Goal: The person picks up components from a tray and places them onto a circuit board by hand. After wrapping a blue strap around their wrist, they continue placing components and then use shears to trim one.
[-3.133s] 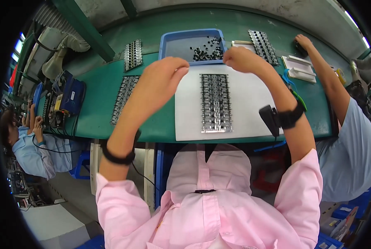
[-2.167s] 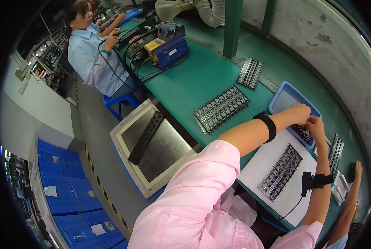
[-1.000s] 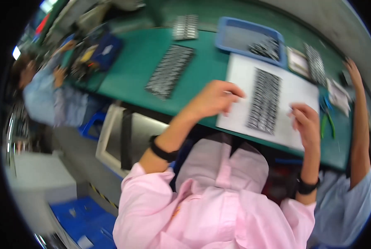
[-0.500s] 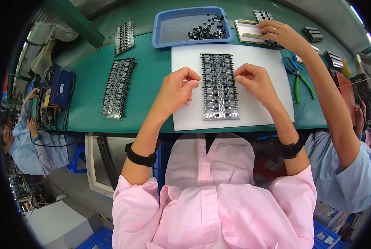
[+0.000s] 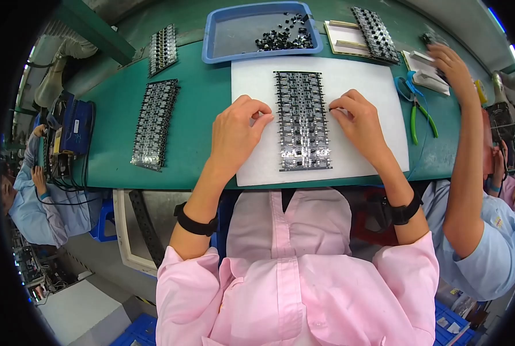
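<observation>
A circuit board panel, covered in rows of small parts, lies lengthwise on a white sheet before me. Beside its left edge my left hand is closed, thumb and forefinger pinched together; whatever they hold is too small to make out. On the other side, near the upper right edge, my right hand pinches a tiny dark part at its fingertips. Beyond the sheet stands a blue tray with a heap of small black components at its right side.
Stacked board panels and another panel lie left. At right are green-handled pliers, blue-handled scissors, a panel across a white fixture, and a second fixture. A co-worker's hand reaches in there.
The co-worker's hand has moved right, off the fixture, and a board panel now shows there. My hands stay beside the panel, the right fingertips slightly farther from its edge. The view has shifted a little.
</observation>
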A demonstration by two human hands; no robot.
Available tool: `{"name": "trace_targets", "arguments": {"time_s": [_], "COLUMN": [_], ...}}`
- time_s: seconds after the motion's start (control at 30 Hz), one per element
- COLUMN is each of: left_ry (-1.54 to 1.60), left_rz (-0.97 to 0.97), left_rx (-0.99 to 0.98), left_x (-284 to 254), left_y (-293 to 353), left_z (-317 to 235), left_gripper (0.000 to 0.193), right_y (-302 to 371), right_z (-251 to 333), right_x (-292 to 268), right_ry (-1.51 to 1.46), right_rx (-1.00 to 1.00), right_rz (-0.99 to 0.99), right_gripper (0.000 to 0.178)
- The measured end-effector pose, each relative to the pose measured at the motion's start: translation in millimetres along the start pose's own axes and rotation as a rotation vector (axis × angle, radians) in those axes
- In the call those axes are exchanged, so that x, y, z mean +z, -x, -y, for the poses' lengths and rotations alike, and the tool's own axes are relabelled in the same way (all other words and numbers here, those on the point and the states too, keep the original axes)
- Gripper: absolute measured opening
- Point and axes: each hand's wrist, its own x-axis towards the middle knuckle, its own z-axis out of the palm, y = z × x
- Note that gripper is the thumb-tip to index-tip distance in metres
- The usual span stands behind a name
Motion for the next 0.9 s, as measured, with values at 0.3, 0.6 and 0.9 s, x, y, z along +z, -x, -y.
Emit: {"name": "trace_targets", "arguments": {"time_s": [0.3,0.6,0.9], "left_ry": [0.008,0.125,0.22], "left_rz": [0.002,-0.041,-0.179], "left_rx": [0.137,0.105,0.113], "left_x": [4.5,4.9,13.4], "left_y": [-8.6,5.1,6.2], "left_z": [7.8,14.3,34.1], "left_gripper": [0.004,0.007,0.007], "right_y": [-2.6,-14.5,-35.6], "right_z": [-5.4,8.8,9.7], "right_x": [3.9,12.2,30.4], "right_ry": [-0.012,-0.101,-0.075], "right_rx": [-0.002,0.095,0.004], "right_rz": [-0.022,0.038,0.05], "right_gripper": [0.007,0.008,0.01]}}
